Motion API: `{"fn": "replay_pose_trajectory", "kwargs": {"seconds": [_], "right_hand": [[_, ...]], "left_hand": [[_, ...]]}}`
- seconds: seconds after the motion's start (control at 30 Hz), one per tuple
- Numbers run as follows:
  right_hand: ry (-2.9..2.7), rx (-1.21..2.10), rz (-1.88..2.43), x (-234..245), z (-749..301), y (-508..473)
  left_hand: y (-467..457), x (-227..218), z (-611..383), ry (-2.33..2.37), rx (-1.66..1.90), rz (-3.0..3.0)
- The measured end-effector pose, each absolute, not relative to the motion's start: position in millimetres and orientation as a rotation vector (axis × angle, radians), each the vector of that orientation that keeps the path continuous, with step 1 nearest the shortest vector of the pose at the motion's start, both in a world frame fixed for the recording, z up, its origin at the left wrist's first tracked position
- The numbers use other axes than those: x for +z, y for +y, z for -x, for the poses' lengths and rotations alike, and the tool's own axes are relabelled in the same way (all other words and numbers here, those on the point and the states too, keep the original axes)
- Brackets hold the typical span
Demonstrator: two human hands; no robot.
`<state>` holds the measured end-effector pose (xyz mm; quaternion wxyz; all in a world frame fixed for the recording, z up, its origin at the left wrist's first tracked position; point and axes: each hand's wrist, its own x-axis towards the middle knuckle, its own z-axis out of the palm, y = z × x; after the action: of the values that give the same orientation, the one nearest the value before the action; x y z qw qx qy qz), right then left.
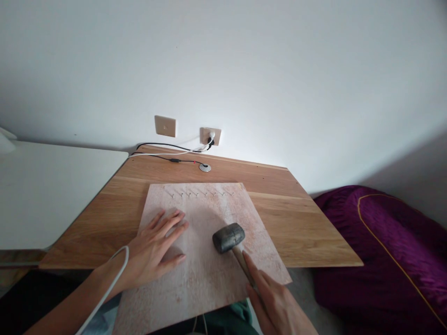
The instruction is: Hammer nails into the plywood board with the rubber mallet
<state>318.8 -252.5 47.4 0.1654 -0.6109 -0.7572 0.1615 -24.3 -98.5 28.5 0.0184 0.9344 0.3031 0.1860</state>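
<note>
My left hand (157,249) lies flat on the left part of a pale, worn board (195,279), its fingers spread. In my right hand (270,295) is a rubber mallet, held by its wooden handle (241,263). The mallet's dark head (228,237) is over the middle right of the board; whether it touches the surface I cannot tell. Near the board's far edge several thin nails (197,194) stand in a row, casting small shadows. Both hands are apart from the nails.
The board rests on a wooden table (300,223) and overhangs its near edge. Cables (167,153) run along the back to a wall socket (206,135) and a round grommet (205,167). A white table (59,195) adjoins at left. Purple fabric (349,260) bulges at right.
</note>
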Motion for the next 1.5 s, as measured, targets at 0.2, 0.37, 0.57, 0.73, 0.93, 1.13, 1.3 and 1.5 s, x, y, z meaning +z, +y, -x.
{"fn": "replay_pose_trajectory", "kwargs": {"seconds": [0.2, 0.37, 0.57, 0.73, 0.93, 1.13, 1.3, 1.5], "right_hand": [[-1.955, 0.252, 1.92, 53, -354, -231], [-2.084, 0.447, 1.772, 56, -346, -255], [-1.969, 0.432, 1.839, 47, -368, -260], [-1.683, 0.234, 2.085, 44, -411, -242], [-1.73, 0.329, 1.98, 63, -391, -230], [-1.846, 0.475, 1.896, 59, -360, -215], [-1.912, 0.429, 1.919, 48, -358, -213], [-1.966, 0.253, 1.884, 39, -355, -216]], "left_hand": [[-100, 28, 23, 0.963, 0.595, -2.87], [-98, 29, 24, 0.952, 0.591, -2.85], [-96, 30, 26, 0.951, 0.513, -2.871], [-97, 30, 26, 0.946, 0.544, -2.874], [-97, 28, 26, 0.949, 0.576, -2.888], [-98, 27, 25, 0.966, 0.567, -2.886], [-98, 26, 26, 0.982, 0.556, -2.914], [-92, 46, 13, 1.01, 0.56, -2.827]]}}
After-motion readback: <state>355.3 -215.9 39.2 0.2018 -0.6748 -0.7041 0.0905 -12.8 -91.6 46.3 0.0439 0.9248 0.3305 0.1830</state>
